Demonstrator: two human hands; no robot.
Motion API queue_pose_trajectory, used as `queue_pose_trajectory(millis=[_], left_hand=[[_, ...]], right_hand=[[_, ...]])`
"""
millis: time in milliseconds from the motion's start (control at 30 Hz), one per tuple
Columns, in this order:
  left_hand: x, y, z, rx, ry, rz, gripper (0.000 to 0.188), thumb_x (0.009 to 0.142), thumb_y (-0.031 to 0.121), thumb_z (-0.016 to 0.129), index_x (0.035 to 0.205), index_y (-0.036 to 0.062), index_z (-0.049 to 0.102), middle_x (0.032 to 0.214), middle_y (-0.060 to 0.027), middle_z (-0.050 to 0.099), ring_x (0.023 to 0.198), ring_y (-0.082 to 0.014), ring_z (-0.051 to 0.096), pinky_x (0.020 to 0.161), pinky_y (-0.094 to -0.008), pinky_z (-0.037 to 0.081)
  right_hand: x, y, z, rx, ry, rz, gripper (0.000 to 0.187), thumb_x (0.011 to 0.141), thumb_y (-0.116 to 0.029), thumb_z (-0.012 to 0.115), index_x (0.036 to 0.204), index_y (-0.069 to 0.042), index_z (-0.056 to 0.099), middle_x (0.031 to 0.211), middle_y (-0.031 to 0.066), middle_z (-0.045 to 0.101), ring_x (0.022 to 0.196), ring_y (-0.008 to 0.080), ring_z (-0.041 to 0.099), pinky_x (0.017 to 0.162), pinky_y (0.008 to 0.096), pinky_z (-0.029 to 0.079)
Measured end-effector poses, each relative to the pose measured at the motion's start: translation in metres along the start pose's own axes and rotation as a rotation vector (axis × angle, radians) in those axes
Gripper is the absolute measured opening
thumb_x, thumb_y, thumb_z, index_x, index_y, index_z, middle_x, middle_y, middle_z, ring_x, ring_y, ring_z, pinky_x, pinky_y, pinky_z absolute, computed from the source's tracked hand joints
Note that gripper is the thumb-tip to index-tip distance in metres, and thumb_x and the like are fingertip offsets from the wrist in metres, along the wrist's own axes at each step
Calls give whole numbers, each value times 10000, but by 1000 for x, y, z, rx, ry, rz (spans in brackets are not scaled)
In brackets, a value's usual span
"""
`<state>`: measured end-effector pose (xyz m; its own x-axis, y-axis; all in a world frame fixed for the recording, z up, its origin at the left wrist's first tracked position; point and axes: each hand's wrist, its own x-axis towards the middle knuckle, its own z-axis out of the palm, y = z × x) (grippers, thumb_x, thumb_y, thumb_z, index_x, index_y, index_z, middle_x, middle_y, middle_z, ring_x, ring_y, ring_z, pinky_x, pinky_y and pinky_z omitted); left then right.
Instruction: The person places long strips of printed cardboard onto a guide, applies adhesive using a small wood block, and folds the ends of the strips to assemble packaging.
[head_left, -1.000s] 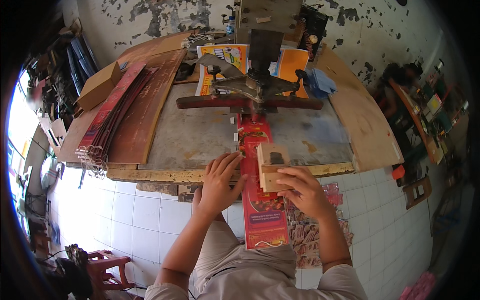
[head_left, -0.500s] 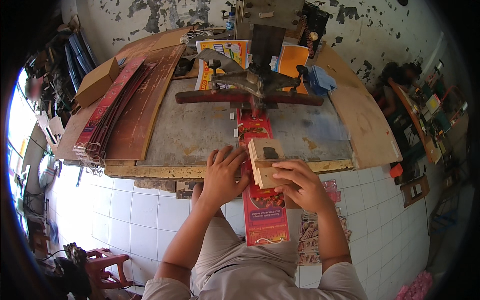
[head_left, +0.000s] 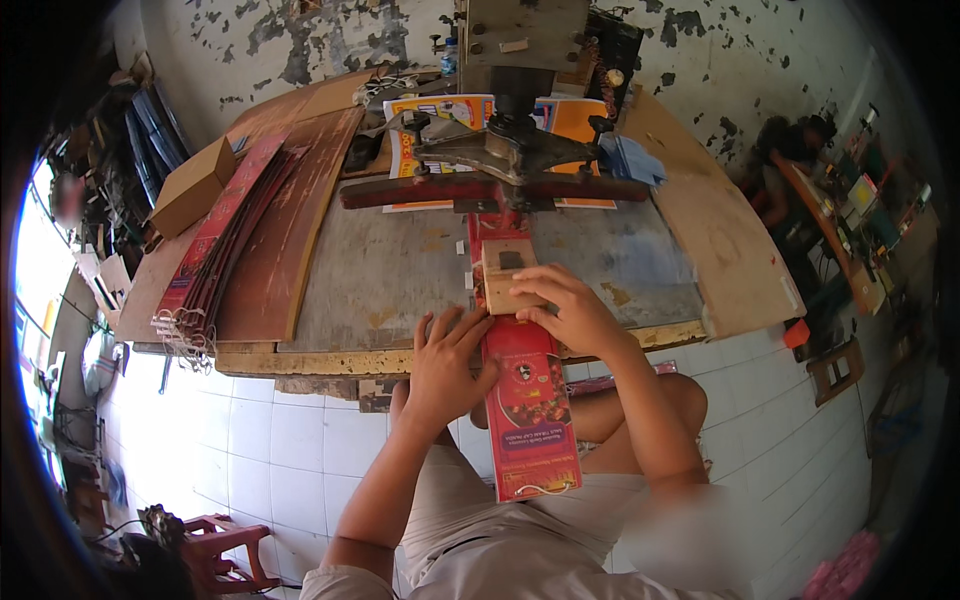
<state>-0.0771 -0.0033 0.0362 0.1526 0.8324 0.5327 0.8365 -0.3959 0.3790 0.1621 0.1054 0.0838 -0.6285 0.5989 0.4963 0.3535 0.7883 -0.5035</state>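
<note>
A long red printed card strip (head_left: pixel 530 400) runs from under the press over the table's front edge towards my lap, with a thin white cord at its near end. My right hand (head_left: pixel 570 305) grips a pale wooden block (head_left: pixel 505 285) with a dark square patch, and the block lies flat over the strip just in front of the press. My left hand (head_left: pixel 450 360) lies at the strip's left edge by the table front, fingers spread and thumb against the strip. The black and red press bar (head_left: pixel 415 190) spans the strip's far end.
Stacked red strips with cords (head_left: pixel 220 230) lie left beside a cardboard box (head_left: pixel 195 185). Colourful printed sheets (head_left: pixel 570 120) and a blue cloth-like item (head_left: pixel 632 160) are behind the press. A red stool (head_left: pixel 225 550) stands lower left. Someone sits at another table (head_left: pixel 830 230) far right.
My right hand has moved forward with the wooden block, from tilted near the table edge to flat on the strip closer to the press. My right knee has swung outward. The left hand stays nearly put.
</note>
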Motion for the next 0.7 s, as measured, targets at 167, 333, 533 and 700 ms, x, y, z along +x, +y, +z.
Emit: queue_pose_trajectory(millis=[167,333,533,700], left_hand=[[2,2,-2,4,-14,-6,524,945,306,758,1428,103,749,1550,-40,711,1464,-338,584,1297,-616,319],[3,4,-3,1,-29,-21,539,931,304,763,1436,115,745,1563,-33,701,1470,-332,580,1308,-608,300],[3,4,-4,0,-49,-37,559,908,291,768,1439,118,741,1568,-33,694,1483,-325,566,1319,-598,276],[4,5,-6,-6,-57,-40,574,895,284,768,1443,116,736,1569,-35,692,1484,-326,563,1320,-596,275]], right_hand=[[19,22,16,-35,43,19,316,956,-133,859,1255,-68,776,1448,56,694,1338,326,651,1103,454,577],[22,32,20,-68,76,-17,320,940,-113,864,1244,-65,774,1440,60,693,1326,330,650,1095,455,579],[19,31,20,-63,67,-24,331,941,-77,841,1262,-57,766,1434,69,681,1342,327,639,1110,457,577],[20,31,20,-64,69,-28,335,937,-77,842,1263,-59,767,1437,65,681,1342,326,640,1103,461,581]])
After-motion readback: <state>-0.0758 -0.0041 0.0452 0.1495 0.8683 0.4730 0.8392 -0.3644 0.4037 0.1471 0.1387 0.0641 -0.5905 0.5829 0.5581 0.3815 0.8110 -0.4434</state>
